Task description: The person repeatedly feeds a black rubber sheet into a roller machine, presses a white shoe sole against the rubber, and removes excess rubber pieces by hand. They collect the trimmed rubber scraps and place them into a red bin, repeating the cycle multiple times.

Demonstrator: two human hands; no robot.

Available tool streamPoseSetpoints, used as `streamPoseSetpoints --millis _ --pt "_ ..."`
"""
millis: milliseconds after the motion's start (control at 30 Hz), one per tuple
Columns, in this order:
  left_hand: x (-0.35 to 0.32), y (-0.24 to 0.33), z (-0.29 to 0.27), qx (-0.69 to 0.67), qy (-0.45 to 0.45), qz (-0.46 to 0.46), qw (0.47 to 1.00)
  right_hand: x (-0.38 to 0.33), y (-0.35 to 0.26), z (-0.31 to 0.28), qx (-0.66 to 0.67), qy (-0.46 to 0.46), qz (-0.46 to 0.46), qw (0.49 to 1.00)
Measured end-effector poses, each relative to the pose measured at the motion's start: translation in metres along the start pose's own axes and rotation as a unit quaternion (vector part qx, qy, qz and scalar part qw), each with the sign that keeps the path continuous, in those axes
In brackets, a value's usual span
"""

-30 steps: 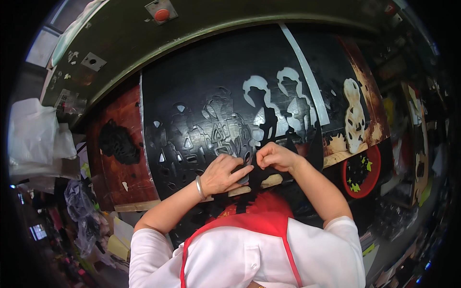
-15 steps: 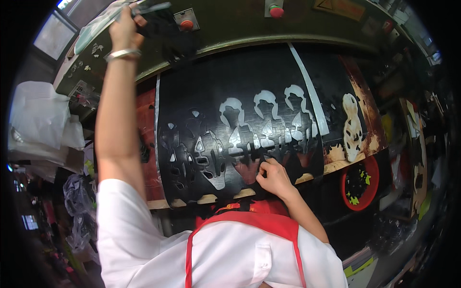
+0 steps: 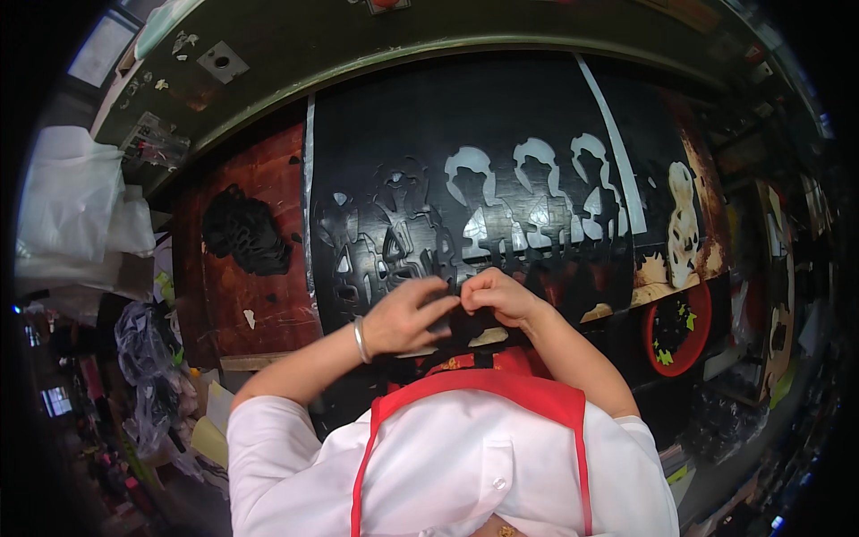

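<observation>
A black sheet with several cut-out shapes lies before me, and the openings show a pale, shiny surface under it. Over the near part of the sheet, my right hand is closed in a pinch; whatever its fingertips hold is too small to make out. My left hand, with a silver bangle at its wrist, is close beside it. Its fingers are blurred but spread apart, pointing at the right fingertips, with nothing visible in them. Left of the sheet, a pile of black cut pieces rests on a reddish-brown board.
A pale strip runs along the sheet's right side. Beyond it lies a cream-coloured cut-out shape. A red bowl with black and yellow-green scraps stands at the right. Across the back runs a green machine beam. Plastic bags hang at the left.
My left hand has come down from the machine at the upper left, without the dark thing it held, to beside my right hand. The black pile is now uncovered. My right hand stays pinched.
</observation>
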State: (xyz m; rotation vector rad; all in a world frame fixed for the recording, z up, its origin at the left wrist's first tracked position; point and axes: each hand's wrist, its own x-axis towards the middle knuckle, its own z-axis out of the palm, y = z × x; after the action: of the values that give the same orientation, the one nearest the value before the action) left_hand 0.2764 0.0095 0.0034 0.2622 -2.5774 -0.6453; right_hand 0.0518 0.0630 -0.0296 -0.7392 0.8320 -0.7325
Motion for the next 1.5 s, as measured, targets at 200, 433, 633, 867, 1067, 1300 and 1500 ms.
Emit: streamPoseSetpoints --millis 200,433,633,867,1067,1300,1500 --pt "0.017 -0.011 0.006 -0.165 0.153 -0.181 0.957 -0.001 0.019 0.013 -0.058 0.038 -0.088 0.994" --pt "0.087 -0.153 -0.180 -0.280 0.521 -0.316 0.741 0.002 0.031 0.030 -0.444 0.228 -0.096 0.861" --pt "0.132 -0.131 -0.346 -0.253 0.530 -0.184 0.789 -0.024 -0.005 0.053 -0.520 0.181 -0.019 0.834" --pt "0.086 -0.077 -0.291 0.058 0.385 -0.198 0.900 0.001 -0.017 0.086 -0.482 0.120 -0.183 0.849" --pt "-0.047 -0.007 -0.088 0.019 0.052 0.000 0.998 0.068 0.013 0.068 -0.055 -0.068 0.093 0.992" --pt "-0.097 -0.008 -0.045 0.020 0.042 -0.066 0.997 0.066 0.017 0.065 0.042 -0.103 0.004 0.994" --pt "-0.063 -0.006 -0.051 -0.221 0.233 -0.508 0.799 0.063 0.003 0.095 -0.238 0.016 -0.049 0.970"
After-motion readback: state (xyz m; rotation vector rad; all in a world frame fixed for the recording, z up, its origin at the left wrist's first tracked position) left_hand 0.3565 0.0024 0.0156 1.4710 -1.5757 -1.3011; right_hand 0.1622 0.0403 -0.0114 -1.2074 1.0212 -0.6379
